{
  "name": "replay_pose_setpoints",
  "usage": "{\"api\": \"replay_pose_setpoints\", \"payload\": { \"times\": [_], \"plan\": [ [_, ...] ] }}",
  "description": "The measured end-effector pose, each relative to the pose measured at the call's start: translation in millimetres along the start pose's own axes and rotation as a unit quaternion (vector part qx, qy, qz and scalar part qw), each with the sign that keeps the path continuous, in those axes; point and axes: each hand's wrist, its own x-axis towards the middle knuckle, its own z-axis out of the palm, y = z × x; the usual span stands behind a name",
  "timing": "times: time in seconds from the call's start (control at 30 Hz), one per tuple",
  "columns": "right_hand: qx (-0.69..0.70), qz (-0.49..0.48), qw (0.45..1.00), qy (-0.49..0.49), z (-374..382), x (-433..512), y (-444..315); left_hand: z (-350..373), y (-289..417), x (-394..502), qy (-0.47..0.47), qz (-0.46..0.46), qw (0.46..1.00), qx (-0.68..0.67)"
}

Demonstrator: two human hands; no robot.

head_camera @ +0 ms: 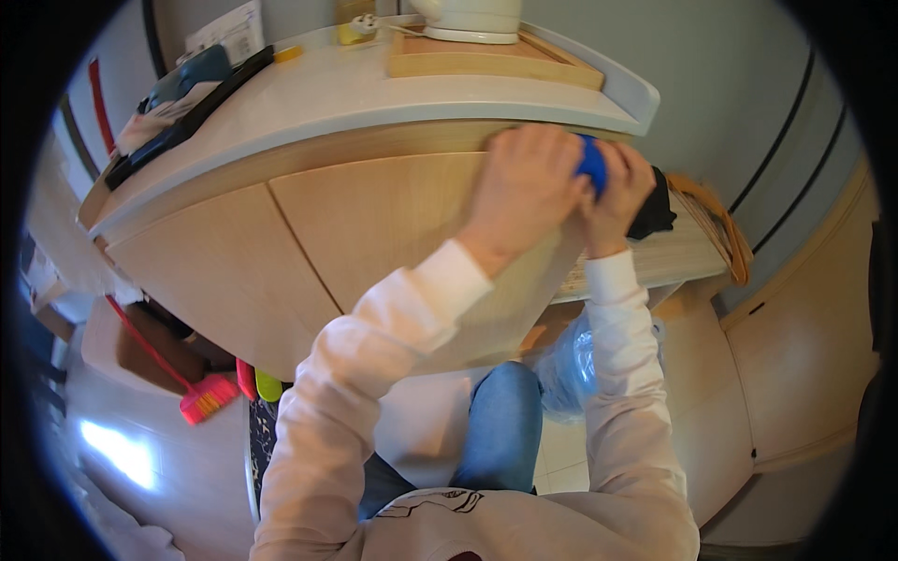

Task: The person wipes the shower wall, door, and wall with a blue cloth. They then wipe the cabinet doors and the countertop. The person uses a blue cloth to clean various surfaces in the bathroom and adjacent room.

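Note:
My left hand (530,186), slightly blurred, is curled at the upper right of a pale wooden cabinet door (393,217). Its fingers bend away from me, so their tips are hidden. Close beside it, my right hand (623,186) is bent around a blue cloth-like item (593,167). This blue piece shows between both hands and seems gripped by each; the rest is covered by the fingers. Just behind my right hand, a black cloth-like thing (654,207) lies by the cabinet's right end.
Above the doors runs a white countertop (330,98), carrying a wooden tray (491,64) with a white kettle base (470,31). A lower bench (684,252) adjoins on the right. Beneath it stands a clear blue plastic bottle (568,372). A pink broom (210,398) is at lower left.

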Motion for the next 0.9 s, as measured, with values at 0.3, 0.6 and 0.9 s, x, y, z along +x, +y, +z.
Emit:
{"api": "replay_pose_setpoints", "payload": {
  "times": [0.3,0.6,0.9],
  "plan": [
    [0.01,0.06,0.995,0.073,24.4,-14.5,-62.1,-33.0,-28.3,-22.7,0.05,0.133,0.982,0.123],
    [0.104,0.0,0.994,0.013,59.3,37.3,-202.7,-154.5,-111.2,-74.3,0.074,0.041,0.975,0.204],
    [0.175,-0.026,0.983,-0.044,106.1,74.6,-352.0,-264.6,-204.1,-126.2,0.17,-0.013,0.959,0.228]
  ]
}}
